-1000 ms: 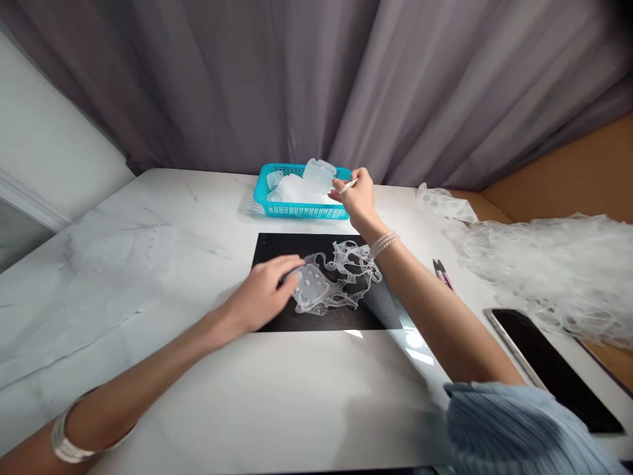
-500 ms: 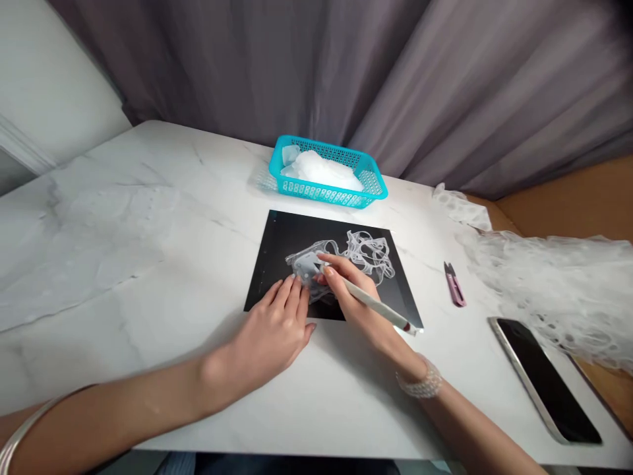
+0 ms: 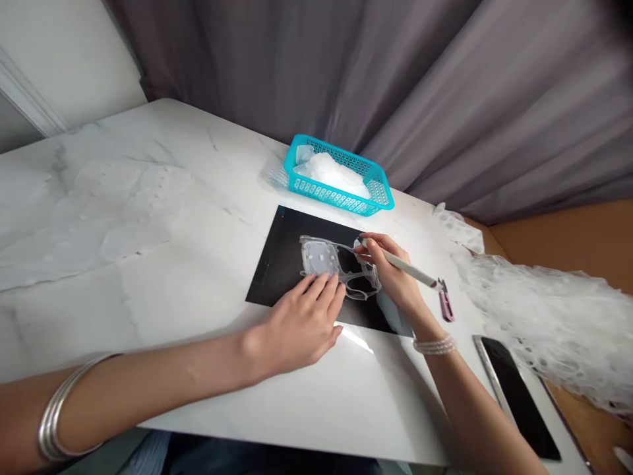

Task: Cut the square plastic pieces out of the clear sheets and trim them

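Observation:
A translucent plastic sheet piece (image 3: 319,257) with a milky panel and looping cut-out strips lies on a black mat (image 3: 270,274). My left hand (image 3: 304,323) rests flat on its near edge, fingers stretched out. In my right hand (image 3: 390,267) is a slim white pen-like tool (image 3: 418,273), its dark tip at the far right part of the loops. The handle slants back toward me; the exact kind of tool is unclear. My right fingers hide part of the loops, and whether they also hold a strip I cannot tell.
A turquoise basket (image 3: 326,191) holding white material (image 3: 336,173) stands behind the mat. To the right are pink thread snips (image 3: 446,307), a phone (image 3: 519,396) and a heap of translucent cut-out scraps (image 3: 558,323). Translucent sheets (image 3: 133,204) spread over the table's left side.
My right hand and the tool have moved right and away from the milky panel. The bunched loops now lie more spread out. My left hand has shifted right, and the view has turned slightly.

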A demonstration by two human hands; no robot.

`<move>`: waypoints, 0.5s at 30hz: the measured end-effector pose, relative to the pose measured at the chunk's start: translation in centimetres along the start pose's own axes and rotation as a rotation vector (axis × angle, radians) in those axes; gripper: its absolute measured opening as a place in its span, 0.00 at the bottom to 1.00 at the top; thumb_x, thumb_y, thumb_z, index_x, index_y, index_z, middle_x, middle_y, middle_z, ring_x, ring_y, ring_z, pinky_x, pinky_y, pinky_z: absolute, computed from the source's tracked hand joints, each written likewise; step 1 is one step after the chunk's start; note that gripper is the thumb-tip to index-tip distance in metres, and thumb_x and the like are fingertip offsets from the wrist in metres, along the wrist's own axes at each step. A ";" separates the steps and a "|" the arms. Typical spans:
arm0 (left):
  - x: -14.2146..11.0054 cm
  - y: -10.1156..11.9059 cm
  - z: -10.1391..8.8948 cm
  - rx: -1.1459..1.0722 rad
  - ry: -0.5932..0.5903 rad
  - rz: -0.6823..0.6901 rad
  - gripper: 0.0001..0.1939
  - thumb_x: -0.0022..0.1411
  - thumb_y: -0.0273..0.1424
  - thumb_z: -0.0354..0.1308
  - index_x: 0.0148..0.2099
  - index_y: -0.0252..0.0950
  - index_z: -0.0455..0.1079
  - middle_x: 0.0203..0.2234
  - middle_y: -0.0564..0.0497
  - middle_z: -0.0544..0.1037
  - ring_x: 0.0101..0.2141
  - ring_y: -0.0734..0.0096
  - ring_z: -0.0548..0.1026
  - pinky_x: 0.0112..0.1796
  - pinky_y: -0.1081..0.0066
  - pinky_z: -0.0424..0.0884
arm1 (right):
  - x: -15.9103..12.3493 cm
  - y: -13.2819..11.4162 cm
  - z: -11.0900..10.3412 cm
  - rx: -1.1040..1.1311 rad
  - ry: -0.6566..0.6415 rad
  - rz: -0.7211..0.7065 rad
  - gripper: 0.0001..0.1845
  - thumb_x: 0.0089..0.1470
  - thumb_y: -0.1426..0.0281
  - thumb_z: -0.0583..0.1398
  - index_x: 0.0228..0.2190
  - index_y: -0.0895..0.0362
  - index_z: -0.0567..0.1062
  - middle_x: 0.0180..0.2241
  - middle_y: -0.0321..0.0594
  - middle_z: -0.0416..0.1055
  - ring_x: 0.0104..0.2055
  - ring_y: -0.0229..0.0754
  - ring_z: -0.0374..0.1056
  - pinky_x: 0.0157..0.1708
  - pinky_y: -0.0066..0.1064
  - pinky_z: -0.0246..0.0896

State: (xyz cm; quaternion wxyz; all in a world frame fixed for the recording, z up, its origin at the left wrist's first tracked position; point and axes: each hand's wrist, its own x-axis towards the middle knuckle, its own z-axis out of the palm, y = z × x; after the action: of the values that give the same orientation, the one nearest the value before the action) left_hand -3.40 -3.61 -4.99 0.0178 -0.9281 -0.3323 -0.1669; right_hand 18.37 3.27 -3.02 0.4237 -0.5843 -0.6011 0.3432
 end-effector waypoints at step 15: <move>0.4 -3.9 0.4 -0.108 -0.028 -0.075 0.26 0.71 0.37 0.46 0.62 0.23 0.64 0.58 0.30 0.71 0.60 0.44 0.66 0.61 0.43 0.55 | -3.8 -2.8 -2.5 -0.498 -0.021 -0.022 0.29 0.66 0.50 0.44 0.55 0.50 0.72 0.38 0.45 0.78 0.33 0.48 0.73 0.36 0.42 0.67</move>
State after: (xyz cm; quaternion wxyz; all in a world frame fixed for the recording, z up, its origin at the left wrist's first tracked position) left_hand -5.41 -0.32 -5.51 -0.0430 -0.9167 -0.3578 -0.1723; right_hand 19.35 -0.96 0.09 0.2642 -0.6606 -0.6776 0.1859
